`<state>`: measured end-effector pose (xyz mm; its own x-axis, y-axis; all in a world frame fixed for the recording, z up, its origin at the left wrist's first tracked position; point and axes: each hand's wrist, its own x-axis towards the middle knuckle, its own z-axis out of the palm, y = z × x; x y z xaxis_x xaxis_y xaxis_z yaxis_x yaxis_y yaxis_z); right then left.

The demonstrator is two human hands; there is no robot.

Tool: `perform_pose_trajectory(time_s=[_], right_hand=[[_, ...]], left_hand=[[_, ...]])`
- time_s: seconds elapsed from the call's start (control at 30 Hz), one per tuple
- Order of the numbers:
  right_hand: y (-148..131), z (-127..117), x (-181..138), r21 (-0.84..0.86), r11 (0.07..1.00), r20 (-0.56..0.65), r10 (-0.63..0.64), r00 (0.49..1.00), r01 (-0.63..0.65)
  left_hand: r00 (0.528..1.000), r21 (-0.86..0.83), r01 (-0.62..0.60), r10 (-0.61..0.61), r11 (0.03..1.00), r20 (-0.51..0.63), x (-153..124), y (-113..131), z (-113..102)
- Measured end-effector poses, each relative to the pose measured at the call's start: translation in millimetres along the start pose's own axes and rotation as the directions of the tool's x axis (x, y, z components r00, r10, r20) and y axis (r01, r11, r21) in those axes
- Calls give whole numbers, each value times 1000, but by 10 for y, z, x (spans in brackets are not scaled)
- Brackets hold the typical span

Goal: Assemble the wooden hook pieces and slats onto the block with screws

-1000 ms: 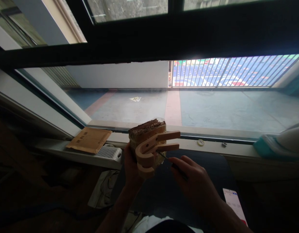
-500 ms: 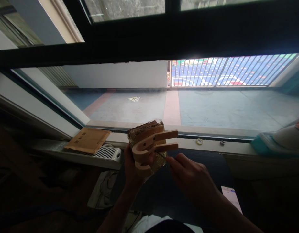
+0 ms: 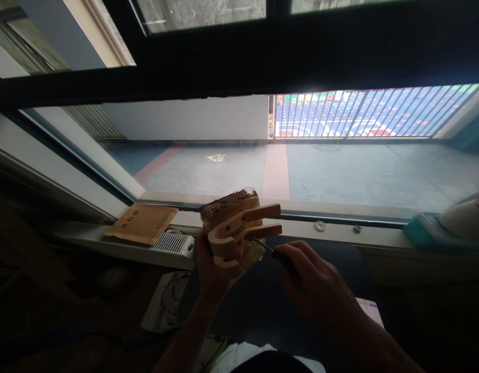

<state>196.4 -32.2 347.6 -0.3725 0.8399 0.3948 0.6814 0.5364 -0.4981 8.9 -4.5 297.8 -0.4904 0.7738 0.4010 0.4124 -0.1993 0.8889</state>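
Note:
My left hand (image 3: 209, 261) is closed around a bundle held up before the window: pale wooden U-shaped pieces (image 3: 239, 230) stacked against a brown block wrapped in clear plastic (image 3: 227, 207). My right hand (image 3: 309, 285) is closed on a thin dark-handled tool (image 3: 268, 247). The tool's metal tip reaches in between the wooden prongs and touches the bundle. Both forearms come up from the bottom of the view, over a dark table (image 3: 340, 259).
A window sill (image 3: 340, 230) runs behind the bundle, with a small tape roll (image 3: 319, 226) on it. A brown padded envelope (image 3: 142, 223) lies on a white heater (image 3: 173, 246) at the left. A phone (image 3: 374, 318) lies on the dark table at the right. A white and teal object (image 3: 453, 225) sits far right.
The bundle and my left hand have shifted slightly left and up. My right hand has stayed at the bundle with the tool tip between the prongs, moving back a little.

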Motion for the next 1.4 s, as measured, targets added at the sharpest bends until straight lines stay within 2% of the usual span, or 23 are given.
perform_pose_trajectory(time_s=[0.1, 0.2, 0.37, 0.67, 0.87, 1.03, 1.17, 1.4], right_hand=[[50, -3, -56, -131, 981, -32, -150, 988, 144], [72, 18, -101, -215, 955, -54, -218, 974, 202], [29, 20, -96, -222, 957, -127, -219, 967, 187], [15, 2, -78, -236, 949, -83, -234, 969, 209], [29, -18, -77, -243, 943, -56, -247, 967, 227], [60, -49, -86, -187, 961, -53, -216, 975, 203], [71, -56, -96, -148, 970, -48, -201, 978, 192], [81, -46, -117, -234, 940, -19, -261, 965, 250]], left_hand=[[999, -22, 47, -47, 999, 14, 14, -11, -17], [992, -14, 127, -127, 992, 17, 20, -15, -25], [994, 5, 105, -105, 994, 26, 17, 2, -16], [997, 19, 74, -75, 997, 22, 25, 9, -20], [994, -11, 94, -94, 995, 49, 16, 16, -27], [994, -16, 83, -82, 996, 78, -3, -2, -42], [988, 0, 117, -117, 993, 105, -9, -35, -54], [985, 0, 123, -122, 992, 120, 4, -19, -51]])
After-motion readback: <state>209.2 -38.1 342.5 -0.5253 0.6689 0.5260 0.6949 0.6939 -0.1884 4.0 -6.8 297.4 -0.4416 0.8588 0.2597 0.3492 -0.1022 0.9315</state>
